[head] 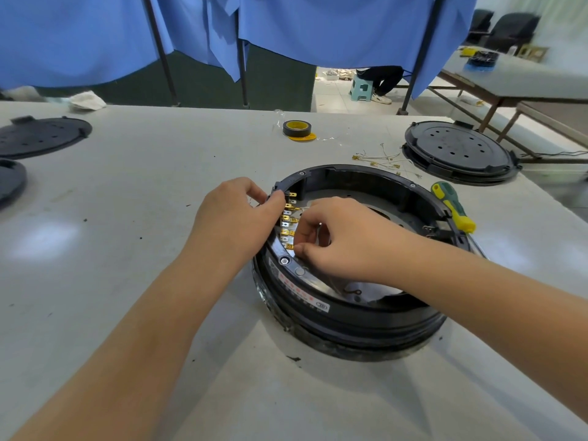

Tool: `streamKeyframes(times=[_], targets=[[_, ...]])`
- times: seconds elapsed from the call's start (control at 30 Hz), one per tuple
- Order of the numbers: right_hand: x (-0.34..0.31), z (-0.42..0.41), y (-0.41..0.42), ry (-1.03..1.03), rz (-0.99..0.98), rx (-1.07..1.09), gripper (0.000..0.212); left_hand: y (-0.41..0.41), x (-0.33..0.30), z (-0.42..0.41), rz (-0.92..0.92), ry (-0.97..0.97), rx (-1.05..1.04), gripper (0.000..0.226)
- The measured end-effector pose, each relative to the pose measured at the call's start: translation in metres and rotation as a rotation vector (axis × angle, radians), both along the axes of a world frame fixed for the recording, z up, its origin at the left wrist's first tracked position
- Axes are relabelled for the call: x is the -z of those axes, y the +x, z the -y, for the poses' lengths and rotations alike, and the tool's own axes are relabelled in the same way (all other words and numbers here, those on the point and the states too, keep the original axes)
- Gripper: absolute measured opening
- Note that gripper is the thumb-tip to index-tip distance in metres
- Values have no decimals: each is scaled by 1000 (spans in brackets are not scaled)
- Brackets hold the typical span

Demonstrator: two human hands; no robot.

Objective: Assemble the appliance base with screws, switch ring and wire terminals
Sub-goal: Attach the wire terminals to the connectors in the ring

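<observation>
A brass terminal [290,247] at the lower end of the terminal row [288,221] is being pinched between the thumb and forefinger of the right hand [337,237], the other fingers being curled above it. The left hand [237,214] is being held against the outer left rim of the appliance base [350,316], fingers curled, with a thin wire seemingly caught in them; what exactly is being gripped cannot be told. The round black base is being kept on the white table [127,249], open side up, just in front of the person. A green-and-yellow screwdriver [453,206] is lying touching its right rim. Beyond, loose wires with terminals [386,160] are lying beside a stack of black covers [458,151], and a roll of tape [297,128] is sitting farther back.
</observation>
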State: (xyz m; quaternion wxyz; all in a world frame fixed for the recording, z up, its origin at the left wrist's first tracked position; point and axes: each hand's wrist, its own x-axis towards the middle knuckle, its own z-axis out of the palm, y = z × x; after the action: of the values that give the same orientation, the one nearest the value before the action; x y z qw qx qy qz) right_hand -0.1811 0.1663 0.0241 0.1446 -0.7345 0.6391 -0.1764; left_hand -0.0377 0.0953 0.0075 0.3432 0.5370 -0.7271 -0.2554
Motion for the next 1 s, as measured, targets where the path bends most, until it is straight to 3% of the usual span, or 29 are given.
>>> streamKeyframes(times=[0.43,0.6,1.0], targets=[[0,-1,3,-9,-92,-40,26,0,2,2,-9,-17,22,24],[-2,-4,7,-44,-166,-26,13,-1,2,2,-1,-24,29,25],[-7,-6,13,-57,-265,-40,13,-2,0,2,13,-28,44,26]])
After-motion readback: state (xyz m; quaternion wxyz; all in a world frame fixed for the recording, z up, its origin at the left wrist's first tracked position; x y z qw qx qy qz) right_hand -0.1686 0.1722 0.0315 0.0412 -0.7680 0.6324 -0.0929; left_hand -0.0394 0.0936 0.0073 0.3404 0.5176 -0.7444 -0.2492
